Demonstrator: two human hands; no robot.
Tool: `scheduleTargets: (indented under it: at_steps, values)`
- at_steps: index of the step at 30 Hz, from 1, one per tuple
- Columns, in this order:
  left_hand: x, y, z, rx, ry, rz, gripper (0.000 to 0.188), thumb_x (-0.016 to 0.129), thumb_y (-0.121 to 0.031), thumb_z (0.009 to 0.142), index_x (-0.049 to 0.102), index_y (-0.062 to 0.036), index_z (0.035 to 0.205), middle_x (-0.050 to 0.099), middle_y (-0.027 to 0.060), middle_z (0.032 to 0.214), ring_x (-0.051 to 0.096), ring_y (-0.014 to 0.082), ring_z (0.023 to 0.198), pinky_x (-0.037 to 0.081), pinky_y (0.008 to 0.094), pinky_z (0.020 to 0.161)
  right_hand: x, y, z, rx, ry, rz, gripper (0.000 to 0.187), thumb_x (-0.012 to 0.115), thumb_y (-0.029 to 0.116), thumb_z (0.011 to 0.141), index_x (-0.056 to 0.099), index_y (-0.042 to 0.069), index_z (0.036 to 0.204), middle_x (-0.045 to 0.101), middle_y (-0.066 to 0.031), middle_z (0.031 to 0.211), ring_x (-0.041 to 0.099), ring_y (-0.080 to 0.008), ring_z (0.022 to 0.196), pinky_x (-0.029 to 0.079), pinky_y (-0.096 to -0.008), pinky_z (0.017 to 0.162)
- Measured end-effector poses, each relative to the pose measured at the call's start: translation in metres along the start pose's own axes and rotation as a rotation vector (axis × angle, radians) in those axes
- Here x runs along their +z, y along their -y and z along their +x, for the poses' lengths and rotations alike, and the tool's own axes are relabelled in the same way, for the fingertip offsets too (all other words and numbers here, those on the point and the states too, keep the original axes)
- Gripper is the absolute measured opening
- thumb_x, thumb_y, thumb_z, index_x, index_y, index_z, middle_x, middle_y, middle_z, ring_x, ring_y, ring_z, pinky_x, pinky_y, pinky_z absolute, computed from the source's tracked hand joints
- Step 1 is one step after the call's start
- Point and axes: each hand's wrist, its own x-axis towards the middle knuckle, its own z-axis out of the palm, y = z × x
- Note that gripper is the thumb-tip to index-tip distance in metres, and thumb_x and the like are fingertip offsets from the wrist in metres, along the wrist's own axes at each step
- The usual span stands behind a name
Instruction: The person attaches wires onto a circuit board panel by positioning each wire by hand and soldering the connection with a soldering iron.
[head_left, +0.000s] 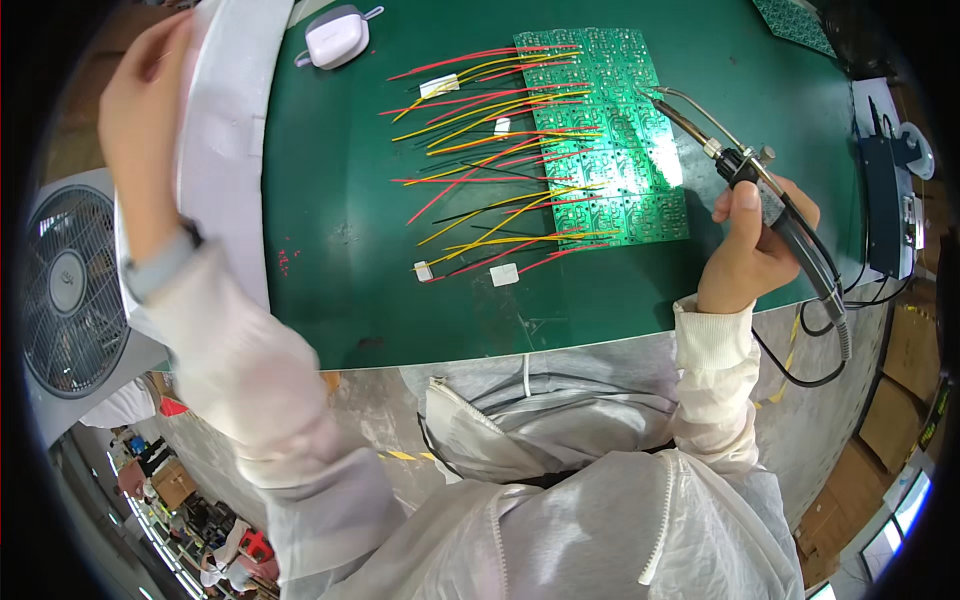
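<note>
The right hand (748,258) has its fingers (745,200) wrapped around a soldering iron (770,205), its tip touching the upper right corner of a green circuit board (610,140) near the counter's (340,220) far edge. Red, yellow and black wires (480,150) fan left from the board. The left hand (140,110) is raised at the counter's left edge, fingers loosely curled, holding nothing visible. A white case (337,36) sits at the far edge.

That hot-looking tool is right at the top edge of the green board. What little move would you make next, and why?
Probably ease the soldering iron in the right hand a touch down along the circuit board. Its tip sits at the upper right corner, and rows of red and yellow wires run into the board below. The left hand is raised off to the side, touching nothing on the mat.
</note>
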Motion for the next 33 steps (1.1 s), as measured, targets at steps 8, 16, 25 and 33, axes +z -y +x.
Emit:
scheduleTargets:
  at_steps: [8, 16, 25, 33]
  values:
    - [0.026, 0.195, 0.04, -0.464, 0.532, -0.155, 0.023, 0.056, -0.007, 0.077, 0.057, -0.0009, 0.099, 0.06, 0.0073, 0.08, 0.055, 0.0108, 0.063, 0.043, 0.0213, 0.054, -0.003, -0.02, -0.003, -0.031, 0.019, -0.005, 0.028, 0.066, 0.006, 0.072, 0.048, 0.0, 0.094, 0.053, -0.0078, 0.086, 0.05, -0.0133, 0.078, 0.041, -0.026, 0.074]
    - [0.018, 0.194, 0.045, -0.557, 0.559, -0.213, 0.017, 0.056, -0.006, 0.077, 0.058, 0.0012, 0.092, 0.06, 0.0053, 0.08, 0.054, 0.01, 0.065, 0.042, 0.02, 0.057, 0.0, -0.016, 0.001, -0.129, 0.0, -0.105, 0.025, 0.063, 0.008, 0.075, 0.046, 0.0, 0.092, 0.053, -0.0074, 0.076, 0.051, -0.0101, 0.056, 0.043, -0.0209, 0.049]
    - [-0.006, 0.169, 0.061, -0.3, 0.159, -0.154, 0.018, 0.058, -0.01, 0.079, 0.06, -0.0002, 0.093, 0.061, 0.0075, 0.089, 0.055, 0.0109, 0.078, 0.043, 0.0213, 0.073, -0.001, -0.011, -0.002, -0.023, 0.023, -0.01, 0.028, 0.066, 0.005, 0.072, 0.049, 0.0, 0.093, 0.053, -0.007, 0.085, 0.051, -0.0125, 0.075, 0.042, -0.025, 0.071]
    - [0.046, -0.06, -0.023, 0.095, 0.041, -0.286, 0.015, 0.053, -0.018, 0.084, 0.058, -0.0045, 0.089, 0.061, 0.0024, 0.086, 0.053, 0.0083, 0.072, 0.041, 0.0197, 0.069, -0.004, -0.012, -0.002, -0.04, 0.012, -0.023, 0.028, 0.066, 0.005, 0.071, 0.049, -0.001, 0.093, 0.053, -0.0074, 0.084, 0.05, -0.0122, 0.075, 0.041, -0.0245, 0.071]
